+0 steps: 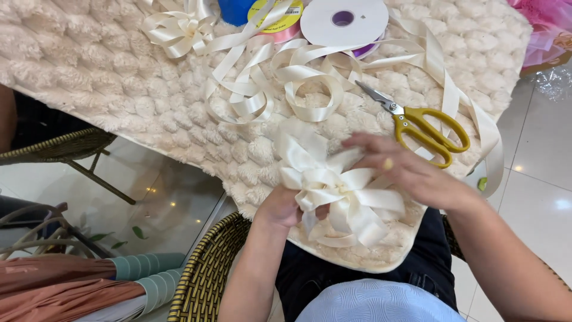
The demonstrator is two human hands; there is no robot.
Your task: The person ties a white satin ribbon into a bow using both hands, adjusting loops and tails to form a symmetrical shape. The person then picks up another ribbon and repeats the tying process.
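Both hands closed on a cream satin ribbon bow (342,200), held at about 6 o'clock over the lap, above the near edge of a fluffy cream bubble-textured blanket (95,65). Left hand (283,207) pinches the bow from below at its 9 o'clock side, fingers hidden under the loops. Right hand (402,169) lies over the bow's 2 o'clock side, fingers curled onto the upper loops, one yellow-painted nail showing. Yellow-handled scissors (420,126) rest on the blanket at 1 o'clock from the bow, just beyond the right hand, blades shut and pointing toward 10 o'clock. Loose coils of cream ribbon (280,89) sprawl at 12 o'clock. Finished cream bow (179,27) sits at 11 o'clock, near the far edge. White ribbon spool (344,21) at 12 o'clock, a pink and yellow spool (277,18) touching its left side. Woven wicker chair rim (205,271) at 7 o'clock.
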